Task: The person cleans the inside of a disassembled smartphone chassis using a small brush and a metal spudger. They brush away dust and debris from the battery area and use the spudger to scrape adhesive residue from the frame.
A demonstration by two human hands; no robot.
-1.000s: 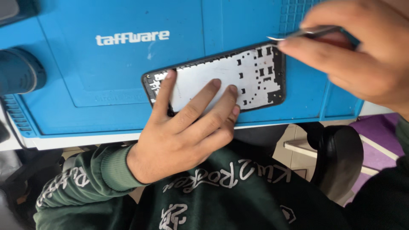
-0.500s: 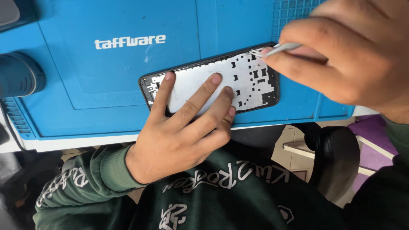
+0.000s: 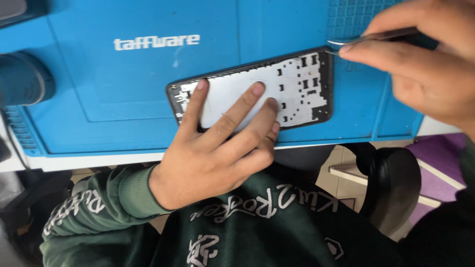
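Note:
An opened phone frame (image 3: 297,84), black-edged with a white metal inner plate full of cut-outs, lies flat on a blue work mat (image 3: 123,89). My left hand (image 3: 217,148) presses down on it, fingers spread over its left half. At the upper right, my right hand (image 3: 425,64) pinches metal tweezers (image 3: 366,38). Their tips sit at the frame's upper right corner, just off its edge.
The mat covers a white table whose front edge (image 3: 99,160) runs below the phone. A dark round object (image 3: 22,79) sits at the mat's left end. Below the table are my green printed sweatshirt (image 3: 257,222) and a black chair armrest (image 3: 391,178).
My right hand drew the tweezers back from over the frame's right part to its upper right corner. The left hand stayed pressed on the frame.

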